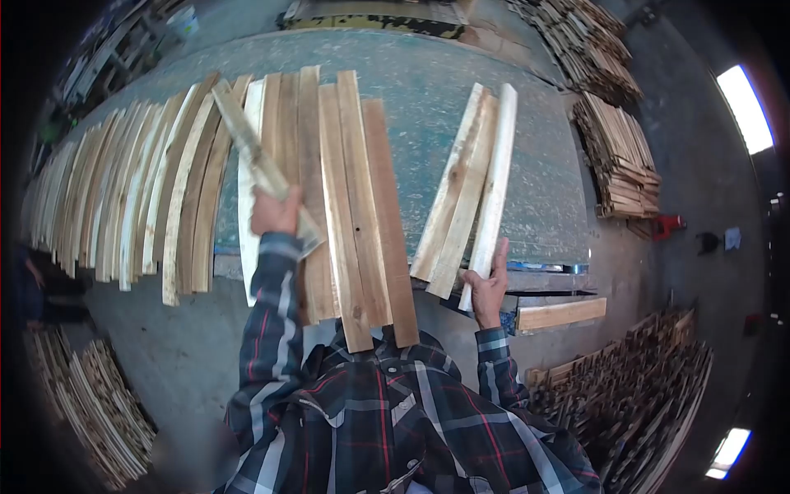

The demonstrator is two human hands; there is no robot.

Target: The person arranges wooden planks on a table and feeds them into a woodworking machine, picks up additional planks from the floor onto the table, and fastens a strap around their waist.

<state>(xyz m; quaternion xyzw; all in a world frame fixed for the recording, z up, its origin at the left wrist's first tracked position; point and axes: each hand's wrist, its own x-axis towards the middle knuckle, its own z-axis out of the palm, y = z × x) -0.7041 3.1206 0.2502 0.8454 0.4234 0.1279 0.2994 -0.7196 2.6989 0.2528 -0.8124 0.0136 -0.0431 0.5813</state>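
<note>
My left hand is closed around a short wooden slat, which slants across a row of other slats. Beneath and beside it, several boards lie side by side on the table, their near ends hanging over its front edge. Farther right, my right hand grips the near end of a pale slat, thumb on one side and fingers on the other. Two brown slats lie just left of that pale one.
The worn green tabletop carries a long row of slats at left. A short wood piece sits by the front right edge. Stacked wood stands on the floor at right, lower right and lower left.
</note>
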